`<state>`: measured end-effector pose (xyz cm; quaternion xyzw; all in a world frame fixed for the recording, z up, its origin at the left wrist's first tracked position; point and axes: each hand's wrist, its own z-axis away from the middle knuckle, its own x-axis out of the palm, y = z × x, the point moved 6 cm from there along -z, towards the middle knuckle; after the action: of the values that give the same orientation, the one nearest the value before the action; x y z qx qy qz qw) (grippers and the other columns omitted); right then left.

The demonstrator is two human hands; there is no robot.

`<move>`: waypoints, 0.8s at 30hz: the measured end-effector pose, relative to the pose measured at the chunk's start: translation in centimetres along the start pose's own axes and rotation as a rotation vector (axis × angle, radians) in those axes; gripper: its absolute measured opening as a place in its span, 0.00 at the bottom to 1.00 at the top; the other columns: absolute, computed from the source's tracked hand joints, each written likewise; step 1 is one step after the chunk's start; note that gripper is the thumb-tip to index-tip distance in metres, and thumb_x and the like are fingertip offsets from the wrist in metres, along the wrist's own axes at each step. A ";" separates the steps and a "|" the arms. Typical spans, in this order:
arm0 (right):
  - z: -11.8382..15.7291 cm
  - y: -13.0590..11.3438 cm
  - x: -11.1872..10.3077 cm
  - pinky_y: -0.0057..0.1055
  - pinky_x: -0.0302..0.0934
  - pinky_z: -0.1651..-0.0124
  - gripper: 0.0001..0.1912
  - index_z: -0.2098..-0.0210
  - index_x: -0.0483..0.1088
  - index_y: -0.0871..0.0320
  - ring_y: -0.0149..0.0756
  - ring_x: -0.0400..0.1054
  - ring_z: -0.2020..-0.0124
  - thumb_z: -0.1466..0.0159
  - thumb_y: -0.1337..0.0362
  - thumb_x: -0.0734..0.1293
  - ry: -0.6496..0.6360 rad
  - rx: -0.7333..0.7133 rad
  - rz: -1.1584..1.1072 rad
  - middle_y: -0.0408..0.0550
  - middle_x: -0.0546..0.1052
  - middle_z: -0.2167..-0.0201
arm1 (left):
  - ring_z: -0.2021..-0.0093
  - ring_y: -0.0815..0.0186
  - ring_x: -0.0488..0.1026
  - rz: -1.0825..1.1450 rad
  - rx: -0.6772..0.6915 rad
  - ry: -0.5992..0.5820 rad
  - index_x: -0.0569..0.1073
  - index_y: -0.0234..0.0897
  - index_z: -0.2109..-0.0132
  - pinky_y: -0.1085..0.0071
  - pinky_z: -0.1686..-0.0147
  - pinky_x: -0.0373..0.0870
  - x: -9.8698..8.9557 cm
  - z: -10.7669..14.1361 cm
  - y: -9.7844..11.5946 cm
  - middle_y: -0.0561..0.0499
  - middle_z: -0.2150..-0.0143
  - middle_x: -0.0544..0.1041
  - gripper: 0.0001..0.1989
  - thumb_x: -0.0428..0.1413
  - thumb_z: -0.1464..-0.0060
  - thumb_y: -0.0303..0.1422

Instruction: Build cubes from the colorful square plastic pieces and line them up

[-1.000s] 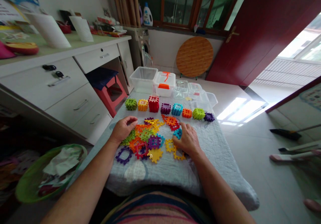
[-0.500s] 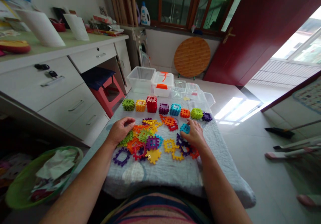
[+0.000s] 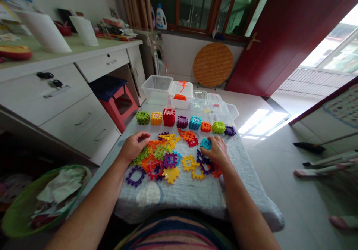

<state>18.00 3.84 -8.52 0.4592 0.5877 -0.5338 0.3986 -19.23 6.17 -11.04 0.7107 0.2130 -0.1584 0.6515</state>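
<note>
My right hand (image 3: 218, 150) has its thumb and fingers closed around a light-blue interlocking plastic tile (image 3: 206, 143), near the tabletop. At the left edge of the loose pile rests my left hand (image 3: 134, 145), thumb and fingers apart, holding nothing. Beside it lie green tiles (image 3: 142, 156) and orange tiles (image 3: 149, 163). A purple tile (image 3: 170, 160) and a yellow tile (image 3: 171, 175) lie nearer my body. Dark purple frame tiles (image 3: 205, 164) sit just below my right hand. Stacks sorted by colour stand in a row behind, including a red stack (image 3: 169, 117) and a blue stack (image 3: 195, 122).
A clear open bin (image 3: 157, 87) and a lidded box with orange latches (image 3: 181, 93) stand at the table's far end, with smaller clear containers (image 3: 199, 99) to their right. A cloth (image 3: 184, 199) covers the table. A green basket (image 3: 16, 214) is on the floor at left.
The view has shifted very slightly. Both hands keep nearly the same place, the right one still at the light-blue tile.
</note>
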 end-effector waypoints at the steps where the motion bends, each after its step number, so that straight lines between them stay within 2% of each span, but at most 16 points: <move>1: 0.0 0.0 -0.1 0.38 0.54 0.54 0.22 0.55 0.72 0.58 0.47 0.62 0.55 0.44 0.51 0.68 0.003 0.006 0.011 0.53 0.70 0.59 | 0.60 0.59 0.77 -0.004 0.002 0.000 0.77 0.36 0.58 0.66 0.57 0.72 0.0 0.0 -0.1 0.47 0.61 0.81 0.22 0.58 0.52 0.49; 7: 0.2 -0.2 -0.2 0.38 0.54 0.55 0.21 0.58 0.73 0.58 0.46 0.63 0.57 0.46 0.52 0.69 0.017 0.025 0.033 0.52 0.71 0.62 | 0.59 0.59 0.77 -0.024 0.008 -0.014 0.76 0.36 0.57 0.66 0.56 0.72 0.0 0.0 -0.5 0.47 0.61 0.81 0.21 0.57 0.50 0.48; 11: -0.7 -0.3 -1.4 0.37 0.55 0.55 0.21 0.57 0.73 0.58 0.45 0.64 0.58 0.47 0.54 0.70 0.068 -0.008 -0.019 0.52 0.72 0.62 | 0.59 0.58 0.77 -0.034 0.012 -0.005 0.77 0.37 0.58 0.64 0.54 0.72 -0.1 0.1 -0.1 0.47 0.60 0.81 0.21 0.57 0.51 0.48; 14: -2.7 -0.9 -2.9 0.37 0.57 0.54 0.21 0.56 0.73 0.58 0.44 0.65 0.59 0.47 0.55 0.69 0.101 -0.082 -0.106 0.51 0.72 0.62 | 0.59 0.58 0.77 -0.034 0.005 -0.006 0.77 0.37 0.58 0.63 0.54 0.72 -0.1 0.1 0.1 0.46 0.60 0.81 0.21 0.57 0.52 0.48; 18: -6.9 -2.4 -4.2 0.37 0.57 0.51 0.23 0.54 0.72 0.58 0.44 0.64 0.56 0.48 0.57 0.69 0.116 -0.196 -0.147 0.50 0.71 0.59 | 0.59 0.58 0.77 -0.026 -0.003 -0.006 0.77 0.37 0.58 0.64 0.55 0.72 -0.2 0.1 0.3 0.47 0.61 0.81 0.21 0.57 0.53 0.48; 24: -11.8 -4.1 -3.5 0.38 0.57 0.49 0.25 0.53 0.71 0.59 0.46 0.63 0.53 0.49 0.59 0.70 0.036 -0.272 -0.116 0.52 0.71 0.57 | 0.61 0.58 0.77 -0.044 0.004 0.003 0.77 0.37 0.59 0.63 0.55 0.72 -0.4 0.2 0.9 0.47 0.62 0.81 0.21 0.57 0.53 0.48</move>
<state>15.22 15.18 -2.73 0.3758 0.6872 -0.4631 0.4148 -19.16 5.85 -10.10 0.7072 0.2294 -0.1721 0.6463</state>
